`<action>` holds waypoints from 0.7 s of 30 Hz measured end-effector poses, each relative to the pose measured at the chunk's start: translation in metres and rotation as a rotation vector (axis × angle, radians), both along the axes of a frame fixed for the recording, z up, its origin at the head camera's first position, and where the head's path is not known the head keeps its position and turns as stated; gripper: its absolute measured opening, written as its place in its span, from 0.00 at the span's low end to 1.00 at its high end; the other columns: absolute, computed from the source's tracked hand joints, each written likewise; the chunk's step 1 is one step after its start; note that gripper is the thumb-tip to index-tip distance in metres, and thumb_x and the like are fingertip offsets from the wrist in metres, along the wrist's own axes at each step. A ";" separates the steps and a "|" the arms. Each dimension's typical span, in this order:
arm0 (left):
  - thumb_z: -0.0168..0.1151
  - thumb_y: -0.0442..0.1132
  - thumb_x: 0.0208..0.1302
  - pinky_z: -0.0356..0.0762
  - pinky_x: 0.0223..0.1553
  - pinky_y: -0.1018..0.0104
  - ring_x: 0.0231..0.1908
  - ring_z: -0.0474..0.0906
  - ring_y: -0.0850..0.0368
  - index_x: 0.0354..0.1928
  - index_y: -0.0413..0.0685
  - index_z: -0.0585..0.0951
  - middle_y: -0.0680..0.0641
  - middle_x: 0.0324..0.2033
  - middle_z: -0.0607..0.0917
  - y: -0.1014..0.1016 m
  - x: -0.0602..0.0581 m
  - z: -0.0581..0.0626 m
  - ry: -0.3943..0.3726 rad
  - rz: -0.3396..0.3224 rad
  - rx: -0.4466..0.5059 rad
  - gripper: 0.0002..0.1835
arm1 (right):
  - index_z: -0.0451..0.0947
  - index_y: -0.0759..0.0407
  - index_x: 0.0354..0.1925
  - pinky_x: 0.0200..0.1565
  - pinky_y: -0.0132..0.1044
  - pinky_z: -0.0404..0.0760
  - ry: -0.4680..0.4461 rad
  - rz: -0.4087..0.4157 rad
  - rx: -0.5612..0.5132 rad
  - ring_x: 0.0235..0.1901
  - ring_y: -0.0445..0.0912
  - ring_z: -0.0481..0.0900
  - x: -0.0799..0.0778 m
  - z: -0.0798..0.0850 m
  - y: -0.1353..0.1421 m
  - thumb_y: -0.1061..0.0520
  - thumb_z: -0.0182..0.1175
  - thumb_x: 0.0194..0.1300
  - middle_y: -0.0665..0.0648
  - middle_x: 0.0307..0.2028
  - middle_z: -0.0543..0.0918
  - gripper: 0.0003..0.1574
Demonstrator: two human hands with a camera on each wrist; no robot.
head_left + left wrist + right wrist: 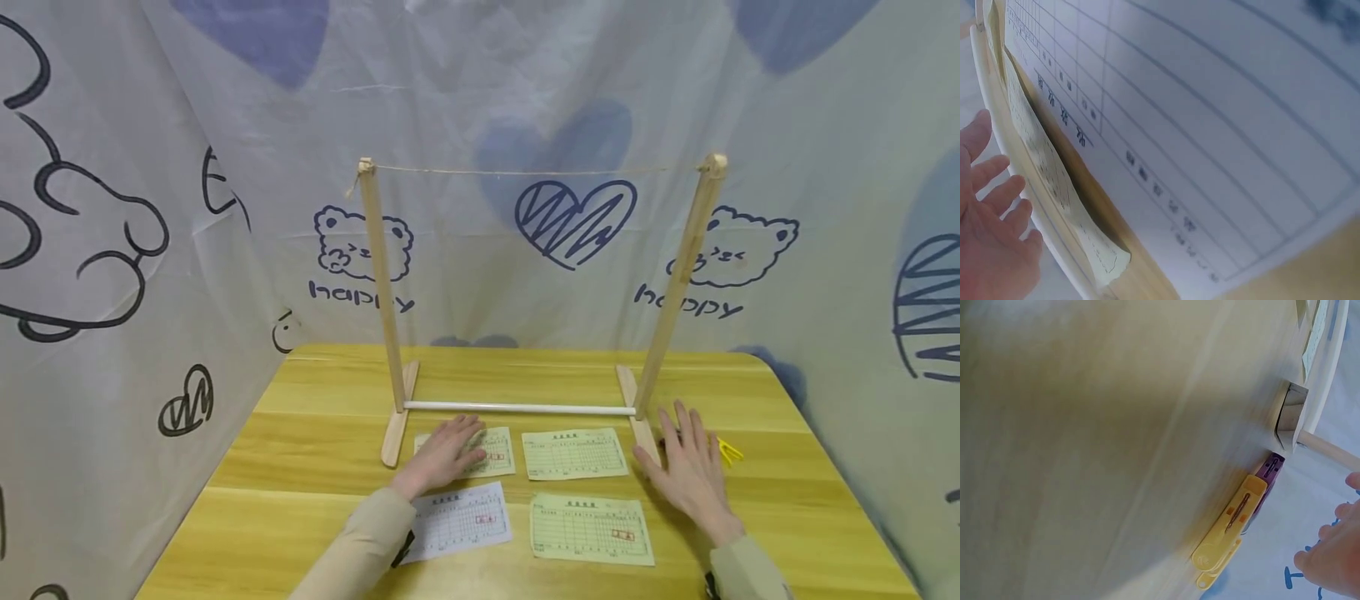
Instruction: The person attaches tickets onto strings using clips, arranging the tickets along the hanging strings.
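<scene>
My left hand (446,454), fingers extended, is over a pale green printed slip (501,442) and hides part of it; whether it touches the paper I cannot tell. A white printed slip (459,527) lies nearer me, beside the left forearm. Two more pale green slips, an upper one (574,455) and a lower one (591,533), lie to the right. My right hand (692,475) is spread beside the stand's right foot, holding nothing. Close by it are a yellow clothespin (1229,525) and a purple clothespin (1270,465), partly hidden by the hand in the head view.
A wooden stand has two upright posts, the left post (384,292) and the right post (681,287). A thin string (510,172) joins their tops, and a white rod (517,407) links them near the base. Printed curtain (465,275) surrounds the wooden table (247,500).
</scene>
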State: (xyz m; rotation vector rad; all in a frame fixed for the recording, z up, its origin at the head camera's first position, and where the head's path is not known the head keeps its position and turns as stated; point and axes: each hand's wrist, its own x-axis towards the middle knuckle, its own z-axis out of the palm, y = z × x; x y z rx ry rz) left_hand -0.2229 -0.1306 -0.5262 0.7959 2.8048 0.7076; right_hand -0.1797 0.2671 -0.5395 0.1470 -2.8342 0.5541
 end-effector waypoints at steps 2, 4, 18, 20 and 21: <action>0.53 0.45 0.77 0.52 0.77 0.37 0.75 0.58 0.33 0.70 0.35 0.69 0.33 0.73 0.66 0.001 -0.001 -0.001 -0.014 0.003 0.013 0.27 | 0.53 0.65 0.76 0.69 0.77 0.49 -0.002 0.003 0.000 0.74 0.73 0.48 0.000 -0.001 0.000 0.34 0.55 0.71 0.73 0.77 0.51 0.52; 0.54 0.43 0.76 0.53 0.77 0.38 0.75 0.59 0.34 0.67 0.36 0.71 0.33 0.72 0.68 0.001 -0.001 -0.003 -0.017 0.013 0.027 0.25 | 0.54 0.66 0.76 0.69 0.77 0.49 -0.004 0.007 -0.002 0.74 0.73 0.48 0.000 -0.001 -0.001 0.35 0.55 0.71 0.74 0.77 0.51 0.52; 0.66 0.35 0.66 0.81 0.57 0.47 0.53 0.80 0.44 0.52 0.40 0.79 0.40 0.53 0.83 0.000 -0.004 -0.010 0.004 0.069 0.080 0.14 | 0.55 0.67 0.75 0.69 0.76 0.51 -0.036 0.016 -0.004 0.74 0.73 0.49 0.000 0.001 -0.003 0.37 0.57 0.71 0.74 0.76 0.51 0.50; 0.67 0.35 0.65 0.80 0.58 0.48 0.53 0.79 0.45 0.53 0.42 0.79 0.41 0.52 0.83 0.000 -0.004 -0.010 0.000 0.088 0.077 0.15 | 0.56 0.67 0.75 0.69 0.76 0.51 -0.036 0.015 -0.004 0.74 0.73 0.49 0.000 0.001 -0.003 0.37 0.57 0.71 0.74 0.76 0.51 0.50; 0.68 0.35 0.65 0.80 0.58 0.47 0.53 0.79 0.45 0.53 0.41 0.79 0.41 0.51 0.83 0.000 -0.004 -0.010 0.000 0.098 0.077 0.16 | 0.56 0.67 0.75 0.69 0.76 0.51 -0.034 0.015 -0.004 0.74 0.73 0.49 0.000 0.000 -0.003 0.37 0.57 0.71 0.74 0.76 0.51 0.50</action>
